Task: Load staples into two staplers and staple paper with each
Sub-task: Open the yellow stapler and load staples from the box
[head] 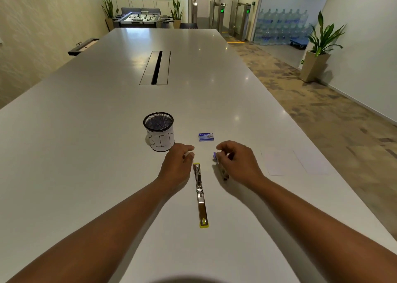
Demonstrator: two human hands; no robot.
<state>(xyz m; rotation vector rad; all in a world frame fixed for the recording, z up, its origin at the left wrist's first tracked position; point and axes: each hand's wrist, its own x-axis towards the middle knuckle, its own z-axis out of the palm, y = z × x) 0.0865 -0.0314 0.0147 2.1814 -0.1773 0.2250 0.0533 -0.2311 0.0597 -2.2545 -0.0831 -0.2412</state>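
A yellow stapler (pixel 200 194) lies swung fully flat on the white table (pixel 86 132), running from near my hands toward me. My left hand (pixel 177 164) hovers just left of its far end, fingers loosely curled, holding nothing that I can see. My right hand (pixel 237 162) rests on a purple stapler (pixel 220 166), fingers curled around it; most of that stapler is hidden under the hand. A small blue staple box (pixel 206 136) lies shut just beyond both hands. White paper sheets (pixel 294 161) lie to the right.
A black mesh cup (pixel 159 131) with a paper label reading "BIN" stands left of the staple box. A cable slot (pixel 156 68) sits in the table's middle farther away. The table's right edge runs close to the paper.
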